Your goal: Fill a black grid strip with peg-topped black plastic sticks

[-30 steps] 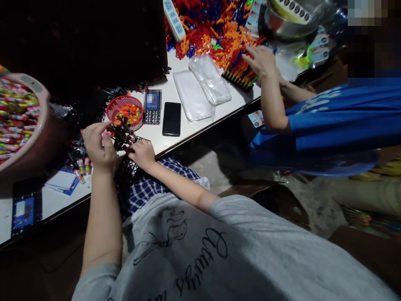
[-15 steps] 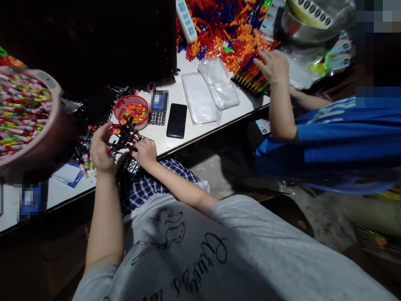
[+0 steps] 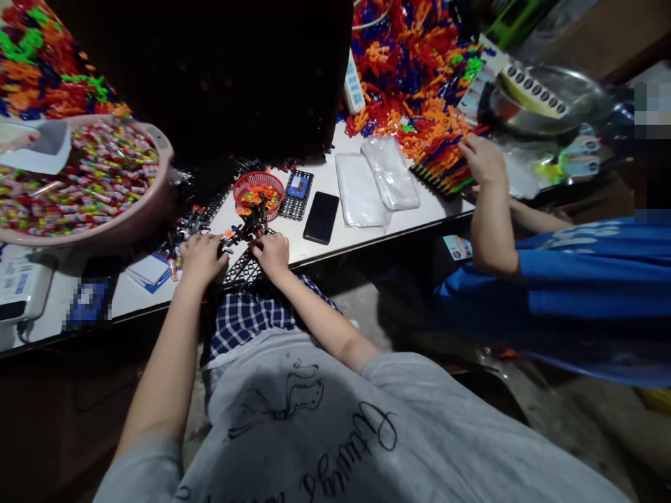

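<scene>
— Two hands at the table edge: what is each one on?

— Left hand [image 3: 202,255] lies knuckles up by the near edge of the white table [image 3: 335,241], fingers curled down onto a bunch of black sticks [image 3: 244,234] with orange tips. Right hand [image 3: 272,250] sits just beside it, fingers bent over the other end of the same bunch and over a black grid tray [image 3: 242,269] that overhangs the table edge.

— Are they gripping it?

— Both hands are closed down on the bunch, but whether the fingers pinch single sticks I cannot tell; they are too small and dark.

— What is close by?

— Just behind the bunch stands a red basket [image 3: 258,190] of coloured beads. Right of it lie a second small grid tray [image 3: 296,195], a black phone [image 3: 321,217] and clear plastic bags [image 3: 377,183]. To the left, a pink basin [image 3: 141,213] full of small coloured pieces. Another person's hand [image 3: 483,159], on an arm in a blue sleeve, rests on a rack of coloured sticks [image 3: 443,168] at the far right.
</scene>
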Demonstrator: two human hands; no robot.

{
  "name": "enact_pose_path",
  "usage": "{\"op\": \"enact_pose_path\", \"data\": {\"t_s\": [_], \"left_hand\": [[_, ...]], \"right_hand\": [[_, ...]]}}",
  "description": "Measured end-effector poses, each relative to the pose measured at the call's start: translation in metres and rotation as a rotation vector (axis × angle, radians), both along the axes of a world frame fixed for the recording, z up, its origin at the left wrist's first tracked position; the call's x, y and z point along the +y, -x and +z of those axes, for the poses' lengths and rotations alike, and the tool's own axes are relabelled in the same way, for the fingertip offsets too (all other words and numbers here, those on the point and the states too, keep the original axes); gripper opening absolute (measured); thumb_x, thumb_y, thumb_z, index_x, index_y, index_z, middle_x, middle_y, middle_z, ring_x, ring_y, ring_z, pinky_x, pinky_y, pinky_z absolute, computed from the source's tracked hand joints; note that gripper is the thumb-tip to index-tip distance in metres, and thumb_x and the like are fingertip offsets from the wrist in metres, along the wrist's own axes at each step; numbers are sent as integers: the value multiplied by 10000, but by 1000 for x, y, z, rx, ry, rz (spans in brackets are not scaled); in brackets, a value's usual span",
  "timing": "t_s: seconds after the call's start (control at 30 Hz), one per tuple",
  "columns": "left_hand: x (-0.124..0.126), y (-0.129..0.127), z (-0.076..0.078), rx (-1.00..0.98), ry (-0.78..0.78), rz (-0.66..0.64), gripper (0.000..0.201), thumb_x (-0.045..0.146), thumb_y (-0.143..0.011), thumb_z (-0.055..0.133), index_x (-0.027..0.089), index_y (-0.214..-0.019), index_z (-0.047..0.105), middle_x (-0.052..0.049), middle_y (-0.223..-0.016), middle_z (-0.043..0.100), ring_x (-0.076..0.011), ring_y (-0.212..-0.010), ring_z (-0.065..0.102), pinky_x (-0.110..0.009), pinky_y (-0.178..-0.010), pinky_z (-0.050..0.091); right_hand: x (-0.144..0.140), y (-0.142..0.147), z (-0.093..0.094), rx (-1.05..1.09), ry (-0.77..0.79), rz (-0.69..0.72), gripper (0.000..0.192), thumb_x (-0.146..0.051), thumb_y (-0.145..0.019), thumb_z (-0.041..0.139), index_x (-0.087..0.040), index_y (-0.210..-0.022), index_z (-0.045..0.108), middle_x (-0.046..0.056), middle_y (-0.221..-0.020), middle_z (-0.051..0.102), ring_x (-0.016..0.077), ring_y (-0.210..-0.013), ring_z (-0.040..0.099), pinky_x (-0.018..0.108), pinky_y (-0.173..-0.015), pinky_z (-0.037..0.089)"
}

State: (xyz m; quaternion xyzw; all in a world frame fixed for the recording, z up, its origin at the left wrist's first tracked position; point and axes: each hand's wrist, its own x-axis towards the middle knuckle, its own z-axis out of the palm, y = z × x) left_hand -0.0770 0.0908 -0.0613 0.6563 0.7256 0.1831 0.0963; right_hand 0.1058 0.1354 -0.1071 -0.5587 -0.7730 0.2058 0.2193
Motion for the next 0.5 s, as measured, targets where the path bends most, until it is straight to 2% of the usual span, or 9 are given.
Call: {"op": "enact_pose_path", "data": {"t_s": [0.1,0.17,0.23,0.33,0.43,0.5], "left_hand": [[5,-6,3,97,56,-3,353,255,-717,594,181,-1055,663,-188,-1090,659,-413,-1162,481,-640,-987,296],[6,-6,10,19,-34,86,350,245,-711,579,191,-1045,664,-174,-1036,667,-389,-1110,517,-608,-983,326],[4,-4,18,-137,-197,224,340,267,-714,585,193,-1038,656,-158,-1004,667,-362,-1069,547,-578,-991,354],[-9,-7,26,-472,-477,390,329,334,-803,543,190,-1093,605,-129,-1029,665,-292,-1055,590,-500,-1006,416],[-29,-27,30,-808,-662,418,359,411,-885,495,205,-1178,529,-101,-1111,663,-211,-1037,627,-397,-975,482],[-40,-47,32,-942,-701,392,392,458,-895,507,211,-1199,505,-98,-1129,662,-194,-1017,641,-368,-945,508]], "right_hand": [[-2,-7,6,75,-16,20,231,-378,-930,584,-180,-979,692,81,-955,683,223,-987,524,322,-848,358],[-9,-16,11,178,-40,47,210,-336,-926,586,-175,-1017,687,78,-1004,692,214,-994,544,322,-872,377],[-21,-26,17,280,-66,58,189,-290,-934,557,-178,-1009,690,81,-1032,696,212,-1001,567,336,-897,400],[-46,-36,28,384,-80,95,187,-245,-936,523,-200,-942,704,80,-1000,704,210,-976,606,360,-907,443],[-68,-35,42,444,-53,227,178,-288,-895,603,-223,-1028,701,77,-1037,698,208,-1004,625,354,-920,480],[-76,-28,48,487,-11,314,284,-329,-869,654,-228,-1134,669,79,-1101,683,195,-1018,631,329,-918,499]]}}
